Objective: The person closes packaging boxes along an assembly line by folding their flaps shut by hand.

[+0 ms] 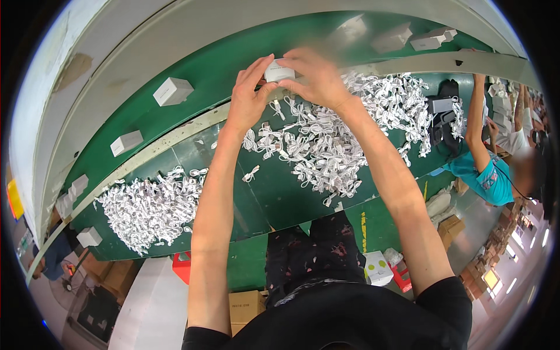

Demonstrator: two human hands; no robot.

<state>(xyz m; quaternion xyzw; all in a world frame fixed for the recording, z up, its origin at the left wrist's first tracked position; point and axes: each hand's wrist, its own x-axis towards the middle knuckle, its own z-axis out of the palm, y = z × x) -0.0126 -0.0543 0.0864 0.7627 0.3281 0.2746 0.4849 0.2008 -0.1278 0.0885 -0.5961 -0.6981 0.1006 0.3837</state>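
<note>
Here's the left hand [252, 84] and the right hand [314, 77], both pinching a small white box [279, 70] at the far side, near the rail [169, 143]. Squeeze too hard and its walls could buckle; one slack fingertip could let it drop. And the right forearm spans the big cable heap [326, 140]: dip low, and bundles could scatter across the tabletop [256, 201].

"How many hands?"
"One left hand [247, 93], one right hand [321, 80], one box [279, 71] between them."
"Cables [251, 174]?"
"Too many to count: one big left heap [153, 211], one big right heap [332, 140]."
"Boxes [173, 92] on the belt [216, 70]?"
"At least four left, at least two right; blur there."
</note>
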